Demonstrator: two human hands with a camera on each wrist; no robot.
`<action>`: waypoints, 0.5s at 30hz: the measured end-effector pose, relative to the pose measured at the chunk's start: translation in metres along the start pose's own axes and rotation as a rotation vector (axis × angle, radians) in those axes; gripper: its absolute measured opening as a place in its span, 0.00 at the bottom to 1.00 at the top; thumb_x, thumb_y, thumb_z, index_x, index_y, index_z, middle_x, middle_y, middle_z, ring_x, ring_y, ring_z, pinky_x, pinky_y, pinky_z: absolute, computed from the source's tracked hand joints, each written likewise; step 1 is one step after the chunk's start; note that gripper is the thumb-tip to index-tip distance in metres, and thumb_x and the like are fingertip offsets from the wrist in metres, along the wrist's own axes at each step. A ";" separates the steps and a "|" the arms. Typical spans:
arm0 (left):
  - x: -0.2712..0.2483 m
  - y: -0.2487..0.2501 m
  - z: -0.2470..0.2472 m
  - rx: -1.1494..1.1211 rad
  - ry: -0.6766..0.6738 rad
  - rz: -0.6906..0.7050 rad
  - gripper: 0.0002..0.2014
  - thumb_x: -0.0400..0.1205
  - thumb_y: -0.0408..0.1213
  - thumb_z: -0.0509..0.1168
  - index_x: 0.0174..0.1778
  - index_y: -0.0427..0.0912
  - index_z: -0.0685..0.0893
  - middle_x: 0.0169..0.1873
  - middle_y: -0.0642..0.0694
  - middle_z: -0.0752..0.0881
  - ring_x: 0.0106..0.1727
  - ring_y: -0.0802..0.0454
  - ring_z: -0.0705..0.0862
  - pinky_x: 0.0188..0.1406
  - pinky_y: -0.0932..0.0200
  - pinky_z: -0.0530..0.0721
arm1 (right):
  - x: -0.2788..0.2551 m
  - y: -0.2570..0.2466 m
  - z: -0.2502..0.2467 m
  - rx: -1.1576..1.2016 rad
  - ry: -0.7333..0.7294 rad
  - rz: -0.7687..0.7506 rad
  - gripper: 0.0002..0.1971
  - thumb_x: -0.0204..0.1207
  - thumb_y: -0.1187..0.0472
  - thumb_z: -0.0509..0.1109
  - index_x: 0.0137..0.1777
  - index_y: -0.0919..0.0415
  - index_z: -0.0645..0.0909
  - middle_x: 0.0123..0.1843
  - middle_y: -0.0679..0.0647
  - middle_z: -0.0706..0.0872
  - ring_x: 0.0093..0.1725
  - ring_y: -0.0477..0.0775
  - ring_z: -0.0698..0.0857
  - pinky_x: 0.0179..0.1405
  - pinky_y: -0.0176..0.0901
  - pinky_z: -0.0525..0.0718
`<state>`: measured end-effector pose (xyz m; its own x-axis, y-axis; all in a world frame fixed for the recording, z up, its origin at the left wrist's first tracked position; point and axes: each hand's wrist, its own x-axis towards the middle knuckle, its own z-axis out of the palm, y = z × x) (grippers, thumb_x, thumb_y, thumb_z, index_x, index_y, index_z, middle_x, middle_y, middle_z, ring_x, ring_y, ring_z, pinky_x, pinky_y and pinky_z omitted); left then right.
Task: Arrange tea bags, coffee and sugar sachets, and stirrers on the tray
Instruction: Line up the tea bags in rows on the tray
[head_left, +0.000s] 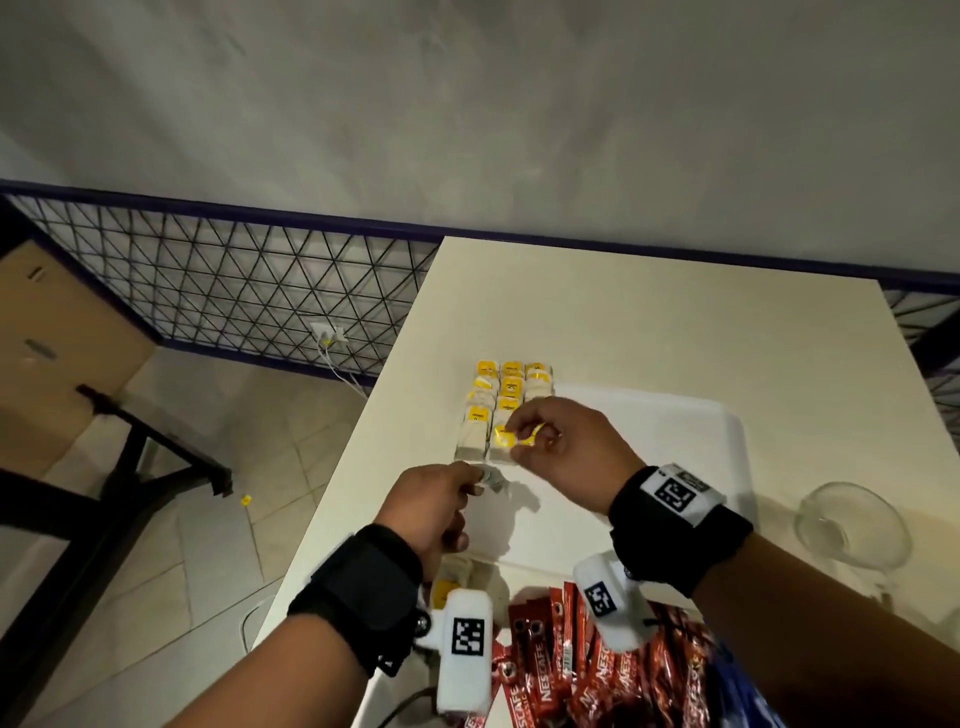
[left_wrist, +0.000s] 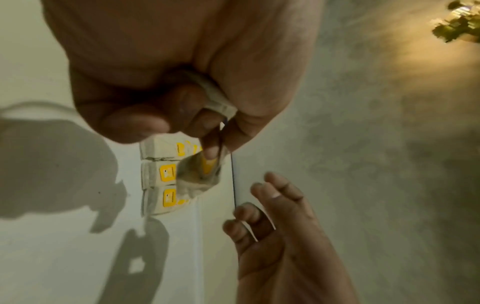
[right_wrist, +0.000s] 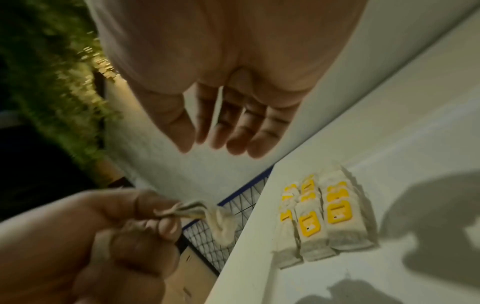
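While the left hand (head_left: 434, 506) pinches one tea bag (head_left: 490, 479) near the middle of the head view, the right hand (head_left: 561, 452) hangs just above the rows of tea bags (head_left: 506, 410) with loose fingers and holds nothing. Those rows lie on the left side of the white tray (head_left: 675, 457). Red coffee sachets (head_left: 571, 670) wait at the bottom of the frame. A tea bag looks light, soft and easy to tear, so pinch it gently by a corner.
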<state>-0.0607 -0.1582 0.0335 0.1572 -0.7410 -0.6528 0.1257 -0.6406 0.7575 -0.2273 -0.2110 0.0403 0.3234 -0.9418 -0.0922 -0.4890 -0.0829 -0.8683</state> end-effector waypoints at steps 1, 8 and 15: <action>0.000 0.002 0.000 0.006 -0.011 -0.032 0.09 0.80 0.34 0.65 0.34 0.36 0.79 0.19 0.50 0.64 0.20 0.53 0.57 0.24 0.60 0.59 | -0.003 -0.002 0.002 -0.051 -0.077 -0.053 0.09 0.69 0.62 0.77 0.47 0.50 0.86 0.44 0.43 0.85 0.38 0.42 0.81 0.43 0.34 0.79; -0.006 0.009 0.003 -0.107 -0.187 -0.036 0.14 0.86 0.48 0.61 0.40 0.43 0.79 0.22 0.51 0.65 0.23 0.54 0.56 0.25 0.59 0.59 | -0.005 -0.002 0.011 -0.051 -0.195 0.058 0.12 0.72 0.53 0.77 0.56 0.50 0.86 0.48 0.46 0.88 0.47 0.43 0.86 0.49 0.33 0.81; 0.005 0.002 -0.014 0.399 -0.064 0.499 0.05 0.77 0.37 0.74 0.42 0.52 0.87 0.25 0.59 0.83 0.23 0.61 0.74 0.30 0.64 0.73 | 0.001 -0.002 0.002 0.037 -0.155 -0.005 0.05 0.75 0.61 0.74 0.42 0.48 0.87 0.42 0.43 0.86 0.41 0.45 0.84 0.46 0.39 0.81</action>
<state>-0.0460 -0.1601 0.0321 0.0423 -0.9720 -0.2309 -0.3235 -0.2320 0.9173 -0.2240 -0.2105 0.0413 0.4484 -0.8794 -0.1600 -0.4580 -0.0724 -0.8860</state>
